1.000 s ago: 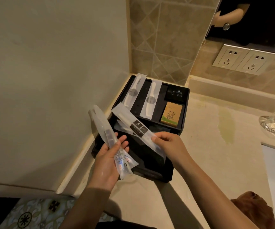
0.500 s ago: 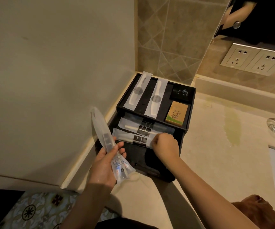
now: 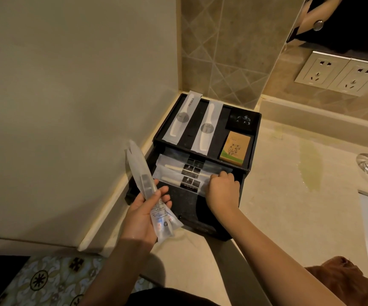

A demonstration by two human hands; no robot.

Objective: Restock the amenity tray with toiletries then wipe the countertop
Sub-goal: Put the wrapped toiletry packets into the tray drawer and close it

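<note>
At a tiled bathroom corner, a right hand (image 3: 223, 191) presses wrapped toothbrush packets (image 3: 178, 176) into the open drawer of a black amenity tray (image 3: 253, 146) (combs lie on top), while the left hand (image 3: 144, 212) grips another clear packet (image 3: 150, 195).

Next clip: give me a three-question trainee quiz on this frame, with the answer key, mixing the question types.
1. True or false: the left hand is empty.
2. Where does the right hand rest? A) on the orange box B) on the wrapped packets in the open drawer C) on the countertop
3. How many wrapped white combs lie on the black tray's top level?

Key: 1 false, it has a grip on a clear packet; 2 B; 3 two.
</note>
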